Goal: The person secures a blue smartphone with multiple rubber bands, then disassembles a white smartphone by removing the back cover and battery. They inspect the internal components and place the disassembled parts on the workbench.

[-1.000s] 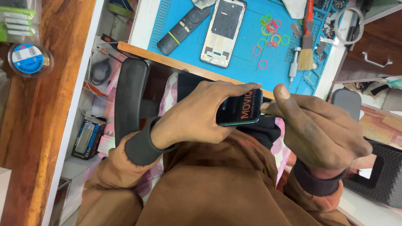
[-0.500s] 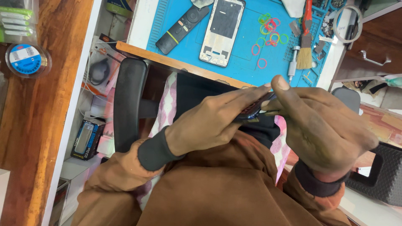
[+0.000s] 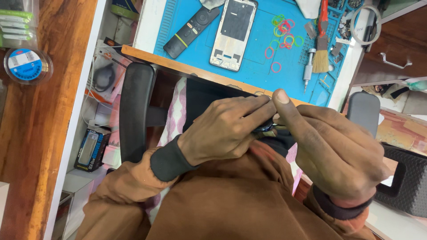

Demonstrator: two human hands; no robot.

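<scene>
The small dark device [image 3: 266,126], edge-on and mostly hidden, sits pinched between the left hand [image 3: 222,131] and right hand [image 3: 333,151] above the lap, well short of the blue mat [image 3: 258,66]; steady thumb pressure seems wise.

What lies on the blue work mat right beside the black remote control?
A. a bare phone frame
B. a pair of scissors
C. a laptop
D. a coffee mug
A: a rectangular silver-edged phone frame lies on the blue work mat just to the right of the slim black remote control.
</scene>
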